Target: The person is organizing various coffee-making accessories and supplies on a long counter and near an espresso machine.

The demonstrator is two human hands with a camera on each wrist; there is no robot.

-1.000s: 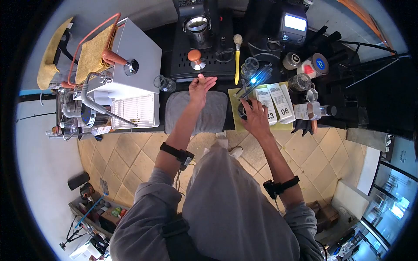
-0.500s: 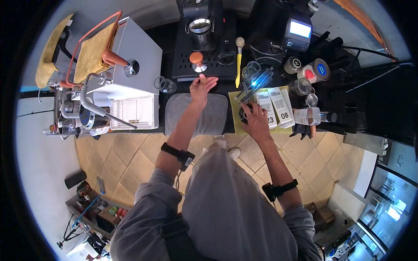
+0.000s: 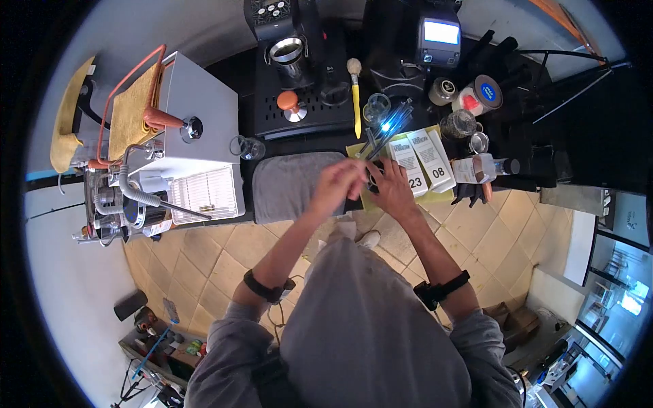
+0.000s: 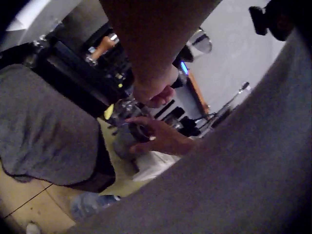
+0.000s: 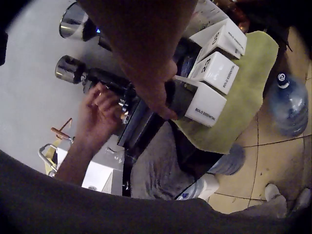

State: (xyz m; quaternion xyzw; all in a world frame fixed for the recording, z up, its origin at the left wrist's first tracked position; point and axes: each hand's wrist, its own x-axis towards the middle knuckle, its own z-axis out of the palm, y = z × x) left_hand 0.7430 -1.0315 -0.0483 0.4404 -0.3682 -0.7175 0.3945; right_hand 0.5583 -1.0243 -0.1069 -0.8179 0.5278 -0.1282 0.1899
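right hand (image 3: 394,189) beside boxes (image 3: 408,162) reading "23", "08", "bolo essential".

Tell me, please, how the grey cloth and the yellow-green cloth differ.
The grey cloth lies to the left, the yellow-green cloth to the right. The yellow-green cloth bears white boxes and has the right hand over it; the grey cloth bears no boxes. Both lie along the counter's front edge.
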